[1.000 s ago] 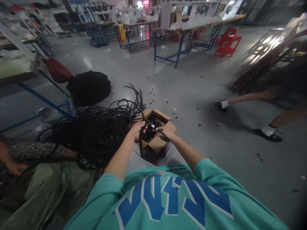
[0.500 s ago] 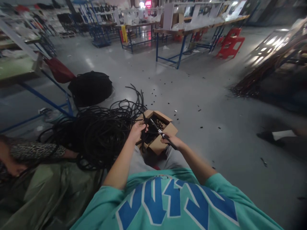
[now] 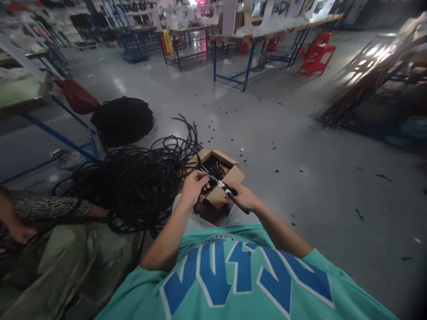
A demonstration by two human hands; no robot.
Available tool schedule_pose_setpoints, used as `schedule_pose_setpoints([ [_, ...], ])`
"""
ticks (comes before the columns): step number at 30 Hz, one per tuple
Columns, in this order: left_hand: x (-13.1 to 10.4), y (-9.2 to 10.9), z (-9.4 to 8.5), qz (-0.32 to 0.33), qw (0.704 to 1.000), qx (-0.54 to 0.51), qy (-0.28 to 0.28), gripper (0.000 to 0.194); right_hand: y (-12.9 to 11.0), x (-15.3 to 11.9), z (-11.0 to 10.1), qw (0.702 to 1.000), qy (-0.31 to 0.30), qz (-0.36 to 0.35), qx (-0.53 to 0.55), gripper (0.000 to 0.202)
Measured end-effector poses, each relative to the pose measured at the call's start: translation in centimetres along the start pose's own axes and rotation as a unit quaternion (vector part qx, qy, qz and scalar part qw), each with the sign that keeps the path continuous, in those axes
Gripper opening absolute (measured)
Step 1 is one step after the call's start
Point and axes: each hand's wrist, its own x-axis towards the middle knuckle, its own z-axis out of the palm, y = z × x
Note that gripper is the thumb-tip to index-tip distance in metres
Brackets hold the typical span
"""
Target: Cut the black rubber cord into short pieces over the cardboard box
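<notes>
My right hand (image 3: 242,195) is wrapped round the dark handles of a pair of scissors (image 3: 220,183). The blades point up and left, reaching the fingertips of my left hand (image 3: 194,186). That hand is closed on black cord, of which little shows between the fingers. Below both hands stands an open cardboard box (image 3: 233,175) with many small dark pieces (image 3: 216,168) in it. A large tangled heap of black cord (image 3: 133,186) lies directly left of the box.
At the left edge another person's hand (image 3: 23,233) touches cord beside a greenish sheet (image 3: 83,258). A black bundle (image 3: 122,121) sits behind the heap. Blue-legged tables (image 3: 230,39) and red stools (image 3: 316,55) stand farther back. Small scraps dot the grey floor.
My left hand has moved slightly down and toward the scissors, whose blades now meet its fingertips. The cord that stood above the left fingers no longer shows there. The view has shifted slightly.
</notes>
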Motion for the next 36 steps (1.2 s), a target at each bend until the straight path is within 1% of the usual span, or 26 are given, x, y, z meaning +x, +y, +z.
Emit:
schedule_pose_setpoints([
  [5, -1.1, 1.0, 0.1, 0.02, 0.999, 0.027, -0.005, 0.021, -0.8, -0.8, -0.1, 1.0, 0.016, -0.007, -0.013, 0.054],
  [9, -1.8, 1.5, 0.2, 0.036, 0.999, 0.04, -0.009, 0.019, -1.3, -1.3, -0.1, 1.0, 0.019, -0.002, -0.004, 0.058],
  [13, -2.2, 1.8, 0.3, 0.051, 0.998, 0.036, -0.019, 0.017, -1.6, -1.7, -0.2, 1.0, 0.008, -0.015, 0.006, 0.059],
  [21, -3.0, 2.0, 0.4, 0.079, 0.996, 0.041, -0.025, 0.015, -2.9, -2.2, -0.3, 0.998, 0.028, -0.043, -0.038, 0.056],
  [24, -3.3, 2.0, 0.7, 0.077, 0.996, 0.043, -0.024, 0.016, -3.4, -2.3, -0.3, 0.996, 0.038, -0.053, -0.056, 0.055],
  [28, -3.5, 2.2, 1.0, 0.06, 0.998, 0.03, -0.016, 0.02, -3.5, -2.4, -0.3, 0.997, 0.035, -0.051, -0.051, 0.052],
  [31, -3.4, 2.4, 0.8, 0.049, 0.998, 0.024, -0.031, 0.021, -3.3, -2.5, -0.6, 0.997, 0.031, -0.041, -0.053, 0.048],
  [36, -2.9, 2.5, 0.1, 0.038, 0.997, 0.014, -0.06, 0.021, -3.1, -2.7, -0.8, 0.998, 0.028, -0.018, -0.053, 0.05],
])
